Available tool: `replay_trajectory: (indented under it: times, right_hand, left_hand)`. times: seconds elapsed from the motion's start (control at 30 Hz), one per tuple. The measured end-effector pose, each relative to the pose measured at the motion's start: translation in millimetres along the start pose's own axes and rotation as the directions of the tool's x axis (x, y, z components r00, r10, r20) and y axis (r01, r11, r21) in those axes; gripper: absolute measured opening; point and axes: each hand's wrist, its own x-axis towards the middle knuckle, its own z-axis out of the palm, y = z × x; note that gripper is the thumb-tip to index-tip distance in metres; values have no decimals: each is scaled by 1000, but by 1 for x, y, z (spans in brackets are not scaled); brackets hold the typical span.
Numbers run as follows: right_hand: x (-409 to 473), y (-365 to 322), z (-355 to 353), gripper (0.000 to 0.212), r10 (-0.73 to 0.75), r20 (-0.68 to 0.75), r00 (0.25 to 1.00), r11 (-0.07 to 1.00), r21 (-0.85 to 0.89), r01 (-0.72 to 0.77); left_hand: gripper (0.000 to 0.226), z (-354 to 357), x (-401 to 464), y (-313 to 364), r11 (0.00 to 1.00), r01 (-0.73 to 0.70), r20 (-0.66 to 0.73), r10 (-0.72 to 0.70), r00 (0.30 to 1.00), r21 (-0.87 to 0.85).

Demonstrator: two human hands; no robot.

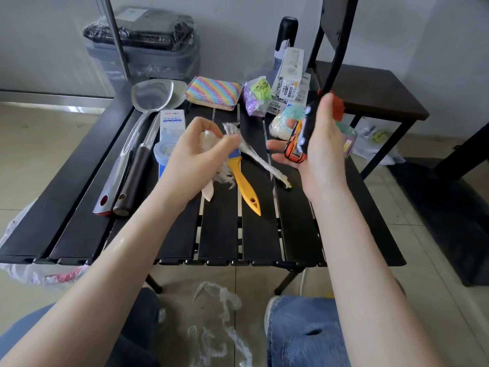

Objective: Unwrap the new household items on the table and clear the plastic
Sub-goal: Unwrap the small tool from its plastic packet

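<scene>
My right hand (321,144) grips a long black tool (304,128) by its orange and black patterned handle; a red tag sits near the top and its black shaft rises out of view. My left hand (201,152) pinches a bunch of clear plastic wrap (230,132), and a twisted strand of it (264,161) trails down to the right over the black slatted table (219,229). Under my left hand lie a yellow-handled tool (246,186) and a cream-coloured tip (207,193).
On the table: a steel spatula (150,102), a dark-handled utensil (137,170), a tape pack (169,136), a rainbow sponge (214,92), a purple packet (255,99), a white box (289,72) and a wrapped bundle (280,123). Crumpled plastic (219,300) lies on the floor. A chair (370,94) stands at right.
</scene>
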Motion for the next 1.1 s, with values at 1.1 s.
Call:
replay_trajectory:
  times: [1.1]
  right_hand:
    - [33, 20, 53, 35, -293, 544, 786, 508, -608, 610]
  left_hand:
    - [41, -37, 15, 7, 987, -134, -7, 134, 991, -88]
